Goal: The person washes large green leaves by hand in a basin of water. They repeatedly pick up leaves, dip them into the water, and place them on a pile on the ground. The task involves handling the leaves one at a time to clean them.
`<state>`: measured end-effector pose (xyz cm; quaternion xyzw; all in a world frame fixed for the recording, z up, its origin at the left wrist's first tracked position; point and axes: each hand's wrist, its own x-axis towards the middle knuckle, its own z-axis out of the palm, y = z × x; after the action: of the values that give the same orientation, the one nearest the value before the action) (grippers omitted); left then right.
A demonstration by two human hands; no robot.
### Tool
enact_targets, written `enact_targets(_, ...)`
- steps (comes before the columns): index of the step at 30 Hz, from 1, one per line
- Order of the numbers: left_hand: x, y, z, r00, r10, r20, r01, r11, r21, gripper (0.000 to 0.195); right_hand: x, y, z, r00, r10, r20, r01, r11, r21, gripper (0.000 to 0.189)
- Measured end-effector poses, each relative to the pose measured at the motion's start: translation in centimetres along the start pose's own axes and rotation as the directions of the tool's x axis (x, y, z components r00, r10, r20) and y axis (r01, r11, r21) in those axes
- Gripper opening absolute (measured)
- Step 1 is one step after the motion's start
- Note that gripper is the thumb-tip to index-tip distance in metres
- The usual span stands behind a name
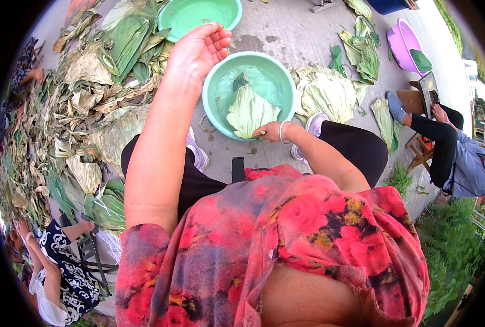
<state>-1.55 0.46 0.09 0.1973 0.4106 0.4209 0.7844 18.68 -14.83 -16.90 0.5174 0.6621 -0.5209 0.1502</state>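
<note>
My right hand (pixel 273 131), with a white bangle at its wrist, grips the narrow end of a pale green dried leaf (pixel 252 112) at the near rim of a mint-green basin (pixel 289 86). The leaf fans out over the water (pixel 267 69) inside, and a small dark piece of leaf (pixel 239 81) shows just beyond it. Raised to the left of that basin, my left hand (pixel 201 47) is palm up with loosely curled fingers and nothing visible in it. It partly covers the near edge of a second green basin (pixel 189 16).
A stack of pale leaves (pixel 328 94) lies right of the water basin. Large heaps of dried leaves (pixel 91 77) spread across the left. A pink tub (pixel 403 45) stands at far right, near a seated person (pixel 467 163). Another person (pixel 68 269) sits at lower left.
</note>
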Motion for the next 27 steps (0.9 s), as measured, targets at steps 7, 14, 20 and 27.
enact_targets(7,-0.2,0.4,0.2,0.999,0.012,0.032,-0.012,1.0,-0.001,0.012,0.8,4.2,-6.6,0.273,0.115,-0.955,0.111,0.982,0.15,0.027)
enact_targets(14,0.2,-0.3,0.6,1.0,0.013,0.026,-0.014,1.0,0.017,0.012,-0.6,1.7,-3.6,0.983,0.136,-0.125,-0.125,0.988,0.094,0.027)
enact_targets(20,-0.1,-0.3,0.8,1.0,0.009,0.023,-0.01,0.999,0.042,0.012,-0.1,3.3,-4.1,0.768,0.057,-0.638,0.039,0.99,0.135,0.022)
enact_targets(27,0.6,-0.7,1.2,0.999,-0.019,0.033,0.017,0.997,0.071,0.011,-3.9,0.0,-9.2,0.993,0.005,-0.12,-0.032,0.974,-0.222,0.026)
